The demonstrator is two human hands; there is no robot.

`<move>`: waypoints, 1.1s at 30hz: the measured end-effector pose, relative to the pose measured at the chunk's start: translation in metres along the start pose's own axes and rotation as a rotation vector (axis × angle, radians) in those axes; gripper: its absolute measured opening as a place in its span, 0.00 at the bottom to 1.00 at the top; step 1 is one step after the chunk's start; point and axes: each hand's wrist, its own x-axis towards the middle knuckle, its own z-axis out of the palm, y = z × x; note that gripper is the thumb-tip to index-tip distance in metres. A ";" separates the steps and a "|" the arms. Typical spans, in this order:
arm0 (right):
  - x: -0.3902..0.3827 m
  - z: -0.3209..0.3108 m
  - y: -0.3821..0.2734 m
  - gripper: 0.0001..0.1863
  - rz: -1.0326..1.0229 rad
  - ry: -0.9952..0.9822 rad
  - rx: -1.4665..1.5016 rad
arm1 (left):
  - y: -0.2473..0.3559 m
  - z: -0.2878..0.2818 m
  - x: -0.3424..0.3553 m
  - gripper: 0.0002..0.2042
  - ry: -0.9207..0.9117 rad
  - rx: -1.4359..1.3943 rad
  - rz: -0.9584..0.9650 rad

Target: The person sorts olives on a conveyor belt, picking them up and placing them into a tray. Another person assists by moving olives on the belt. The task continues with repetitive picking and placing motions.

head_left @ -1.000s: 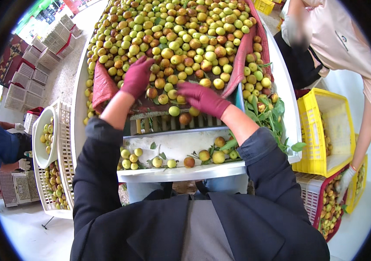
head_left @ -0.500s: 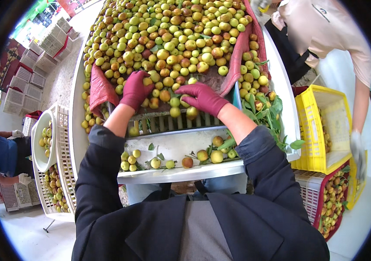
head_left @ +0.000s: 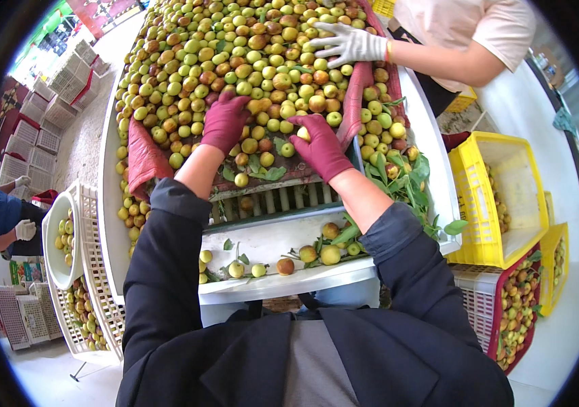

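A heap of green and reddish-brown jujubes covers the white-sided sorting table. My left hand, in a maroon glove, rests on the near part of the heap, fingers stretched forward over the fruit and partly hidden. Also gloved in maroon, my right hand curls its fingers around a pale green jujube. Below the hands, a few jujubes and green leaves lie on the board before a slatted grate. Red padded cloth edges the heap.
A co-worker's white-gloved hand reaches onto the heap from the right. Yellow crates stand at the right. At the left are a white basin and a crate of jujubes. Leafy twigs line the table's right side.
Both my hands have drawn apart from the near row, the left moving up onto the heap. Several jujubes have left the board's edge, baring leaves. The co-worker's hand has come onto the heap.
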 end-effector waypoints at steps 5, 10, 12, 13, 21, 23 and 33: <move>-0.003 -0.006 -0.016 0.24 -0.013 -0.275 -0.268 | 0.003 -0.012 -0.027 0.11 -0.040 0.054 0.011; -0.009 0.005 -0.003 0.23 -0.135 -0.297 -0.151 | 0.032 -0.041 -0.053 0.12 -0.187 -0.068 -0.042; -0.003 0.004 -0.021 0.23 0.210 -0.311 0.316 | 0.043 -0.046 -0.064 0.15 0.005 -0.195 0.018; 0.000 0.000 -0.033 0.23 0.384 -0.311 0.547 | 0.055 -0.047 -0.065 0.19 0.010 -0.278 -0.003; 0.009 -0.015 -0.011 0.20 0.859 -0.176 1.159 | 0.088 0.004 -0.021 0.20 -0.105 -0.183 0.229; 0.010 -0.015 -0.017 0.19 0.871 -0.063 1.000 | 0.083 0.007 -0.021 0.21 -0.161 -0.157 0.227; 0.012 -0.017 0.000 0.12 0.564 0.080 0.514 | 0.074 -0.036 -0.074 0.34 -0.559 0.044 0.277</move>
